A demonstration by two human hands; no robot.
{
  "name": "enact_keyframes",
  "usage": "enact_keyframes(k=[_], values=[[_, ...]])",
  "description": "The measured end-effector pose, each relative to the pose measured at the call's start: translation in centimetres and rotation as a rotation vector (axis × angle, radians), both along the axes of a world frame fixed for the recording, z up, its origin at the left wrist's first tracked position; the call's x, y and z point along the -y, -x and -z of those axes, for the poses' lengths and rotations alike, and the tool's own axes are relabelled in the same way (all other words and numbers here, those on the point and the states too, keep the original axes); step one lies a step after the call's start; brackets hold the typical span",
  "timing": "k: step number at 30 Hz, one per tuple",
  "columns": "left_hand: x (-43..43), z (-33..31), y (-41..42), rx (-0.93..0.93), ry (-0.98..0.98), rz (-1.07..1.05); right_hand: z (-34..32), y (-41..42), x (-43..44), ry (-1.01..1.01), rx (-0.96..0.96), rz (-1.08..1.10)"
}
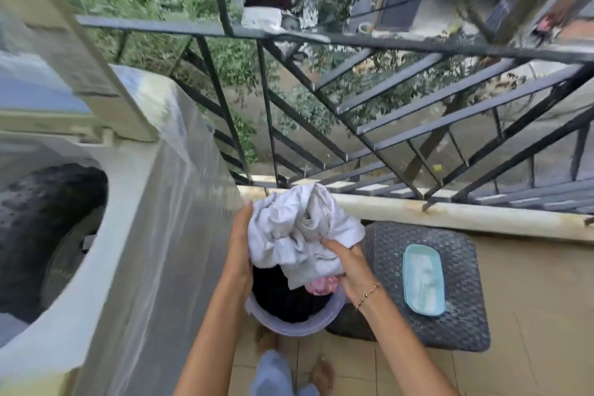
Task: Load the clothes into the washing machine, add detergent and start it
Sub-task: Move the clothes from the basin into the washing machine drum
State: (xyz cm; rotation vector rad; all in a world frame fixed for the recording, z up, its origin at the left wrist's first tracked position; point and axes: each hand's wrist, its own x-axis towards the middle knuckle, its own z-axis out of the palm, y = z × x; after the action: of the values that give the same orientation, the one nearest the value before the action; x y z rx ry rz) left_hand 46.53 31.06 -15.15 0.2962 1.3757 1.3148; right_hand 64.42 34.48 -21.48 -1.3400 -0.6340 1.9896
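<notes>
Holding white garment above bucket, both hands' grip clamped on it; pink cloth inside bucket.

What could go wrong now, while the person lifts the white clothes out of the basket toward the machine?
1. The white bundle hangs loosely between the left hand and right hand; a piece may fall onto the tile floor.
2. The washing machine already contains dark clothes; their colour might stain the whites.
3. The railing stands close behind the laundry basket, so a wide swing might send a garment through it.
</notes>
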Motion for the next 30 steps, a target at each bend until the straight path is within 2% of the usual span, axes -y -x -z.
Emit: enact_keyframes(k=[2, 9, 12, 16, 19, 23, 26, 30], values=[[-0.1, -2.8, 0.0, -0.035, -0.017, 0.002, -2.6, -0.1, -0.3, -0.031, -0.006, -0.002], [1.9, -10.9, 1.6, -0.396, -0.058, -0.187, -11.9, 3.7, 0.5, -0.151, -0.096, -0.158], [2.6, -13.6, 3.9, -0.458, -0.012, -0.235, -14.5, 6.0, 1.1, -0.193, -0.132, -0.205], [5.2, -15.9, 8.3, -0.423, -0.038, -0.326, -18.3, 10.3, 2.5, -0.219, -0.159, -0.216], [8.2, -17.2, 12.5, -0.302, -0.1, -0.393, -20.4, 14.6, 4.0, -0.264, -0.101, -0.229], [11.9, -18.3, 19.0, -0.184, -0.141, -0.353, -22.5, 21.7, 6.3, -0.281, -0.087, -0.261], [13.8, -18.3, 24.4, -0.216, -0.151, -0.394, -23.6, 27.6, 7.9, -0.308, -0.066, -0.286], [15.5, -17.4, 30.6, -0.256, -0.04, -0.466, -23.3, 33.9, 9.2, -0.319, -0.055, -0.301]])
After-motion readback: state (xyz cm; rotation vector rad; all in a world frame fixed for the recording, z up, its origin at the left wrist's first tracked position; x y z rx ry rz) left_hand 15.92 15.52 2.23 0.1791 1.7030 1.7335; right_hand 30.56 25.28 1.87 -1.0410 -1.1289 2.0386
